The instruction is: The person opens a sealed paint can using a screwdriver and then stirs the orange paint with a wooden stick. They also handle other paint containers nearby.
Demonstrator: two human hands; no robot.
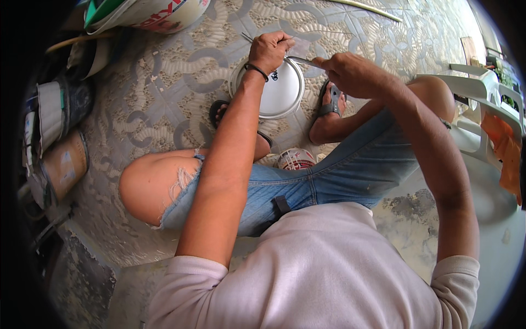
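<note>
I sit low with my knees apart over a patterned tile floor. My left hand is closed around a thin metal piece above a round white lid that lies on the floor between my feet. My right hand grips a slim metal blade or strip whose tip points left toward my left hand. The two hands are close together, nearly touching. A black band circles my left wrist. What exactly the left fingers pinch is partly hidden.
A small red-and-white can stands on the floor under my thighs. A large white bucket lies at the top left. Containers and bags crowd the left edge. White plastic chairs stand to the right.
</note>
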